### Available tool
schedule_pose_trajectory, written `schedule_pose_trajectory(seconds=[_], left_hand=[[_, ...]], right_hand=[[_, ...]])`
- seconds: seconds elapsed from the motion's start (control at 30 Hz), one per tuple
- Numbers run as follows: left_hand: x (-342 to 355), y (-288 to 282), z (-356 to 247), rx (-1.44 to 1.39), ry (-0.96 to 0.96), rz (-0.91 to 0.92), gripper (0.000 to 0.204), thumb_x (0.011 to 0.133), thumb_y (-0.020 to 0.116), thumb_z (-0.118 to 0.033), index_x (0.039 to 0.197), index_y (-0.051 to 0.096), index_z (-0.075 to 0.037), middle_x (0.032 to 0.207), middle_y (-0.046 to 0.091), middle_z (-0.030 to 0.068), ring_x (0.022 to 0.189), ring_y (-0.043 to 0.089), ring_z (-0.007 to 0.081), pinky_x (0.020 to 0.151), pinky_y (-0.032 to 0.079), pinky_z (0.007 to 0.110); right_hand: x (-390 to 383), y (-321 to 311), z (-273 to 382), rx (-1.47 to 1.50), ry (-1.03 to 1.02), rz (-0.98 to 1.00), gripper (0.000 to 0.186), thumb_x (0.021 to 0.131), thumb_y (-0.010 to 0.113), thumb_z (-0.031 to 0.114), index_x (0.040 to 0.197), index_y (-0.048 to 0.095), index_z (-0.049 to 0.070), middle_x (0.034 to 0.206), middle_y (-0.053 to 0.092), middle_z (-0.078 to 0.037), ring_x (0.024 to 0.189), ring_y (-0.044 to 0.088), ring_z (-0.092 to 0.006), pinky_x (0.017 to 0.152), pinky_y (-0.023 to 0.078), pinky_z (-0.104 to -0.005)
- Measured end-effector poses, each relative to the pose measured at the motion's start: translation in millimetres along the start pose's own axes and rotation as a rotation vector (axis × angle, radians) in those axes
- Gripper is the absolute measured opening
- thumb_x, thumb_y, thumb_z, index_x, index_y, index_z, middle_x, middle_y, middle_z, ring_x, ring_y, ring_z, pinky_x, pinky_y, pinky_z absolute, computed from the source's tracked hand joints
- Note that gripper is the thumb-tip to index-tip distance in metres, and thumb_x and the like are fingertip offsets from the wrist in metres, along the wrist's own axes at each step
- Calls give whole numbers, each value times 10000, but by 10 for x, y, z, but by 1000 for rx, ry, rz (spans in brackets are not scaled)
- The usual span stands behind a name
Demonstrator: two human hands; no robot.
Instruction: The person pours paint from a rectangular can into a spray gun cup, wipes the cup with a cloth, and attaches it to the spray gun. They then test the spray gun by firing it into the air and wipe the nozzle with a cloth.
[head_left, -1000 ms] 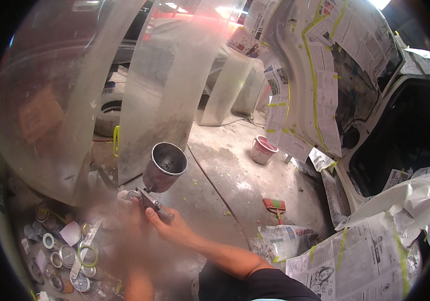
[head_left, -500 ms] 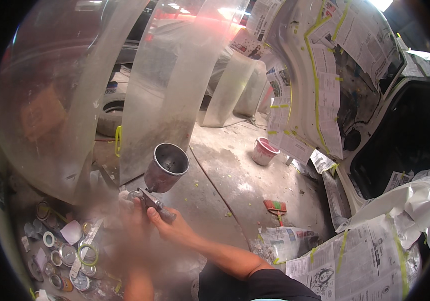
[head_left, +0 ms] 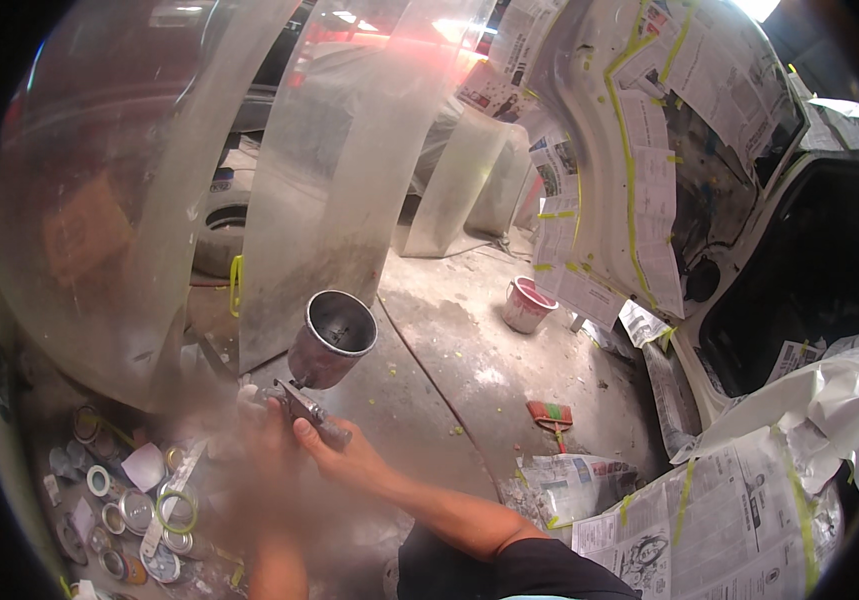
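Note:
My right hand [head_left: 334,448] grips the handle of a metal spray gun [head_left: 304,410], with a dark, open-topped cup [head_left: 324,365] mounted on it. My left hand [head_left: 274,430] is at the front of the gun with its fingers curled around a pale part or material that I cannot make out; a hazy smudge in the picture blurs it and its forearm. Both arms reach in from the lower edge. Below and left of my hands lies a cluster of cans [head_left: 134,510], tape rolls and a green ring [head_left: 177,495].
Translucent plastic strips [head_left: 319,170] hang ahead, a tire [head_left: 219,245] behind them. At right stands a car body with its raised panel [head_left: 599,180] and opening [head_left: 789,250] masked with newspaper and tape. A pink-stained bucket [head_left: 529,315] and a red-green broom head [head_left: 549,410] are on the concrete floor [head_left: 449,320].
The spray gun and its cup sit very slightly lower than half a second ago. Both hands keep much the same hold and place.

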State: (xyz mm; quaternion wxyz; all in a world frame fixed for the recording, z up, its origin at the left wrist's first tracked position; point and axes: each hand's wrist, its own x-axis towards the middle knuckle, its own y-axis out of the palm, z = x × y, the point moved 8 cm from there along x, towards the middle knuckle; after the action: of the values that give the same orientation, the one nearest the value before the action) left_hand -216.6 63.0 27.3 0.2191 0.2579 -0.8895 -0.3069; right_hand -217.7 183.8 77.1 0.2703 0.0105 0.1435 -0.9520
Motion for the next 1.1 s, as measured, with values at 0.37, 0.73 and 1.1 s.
schedule_pose_trajectory(seconds=[0.37,0.73,1.1], left_hand=[[4,35,-28,-33,45,23,369,891,697,-310,1117,499,-96,976,580,-8,854,570,108,757,474,263],[63,-64,37,25,35,61,394,877,710,-333,1105,507,-83,966,592,4,834,585,114,744,486,263],[1,61,-62,64,36,56,410,912,665,-339,1177,495,-76,993,582,4,873,567,114,772,467,266]], right_hand=[[-30,-28,39,-33,27,-8,619,917,499,617,906,582,4,668,514,-3,604,503,-94,533,409,-277],[-72,9,81,-6,20,17,628,911,498,630,901,587,8,670,515,-2,610,503,-87,527,407,-276],[-1,-8,3,4,-58,-36,622,897,494,655,977,561,41,619,492,7,513,461,-84,450,373,-265]])
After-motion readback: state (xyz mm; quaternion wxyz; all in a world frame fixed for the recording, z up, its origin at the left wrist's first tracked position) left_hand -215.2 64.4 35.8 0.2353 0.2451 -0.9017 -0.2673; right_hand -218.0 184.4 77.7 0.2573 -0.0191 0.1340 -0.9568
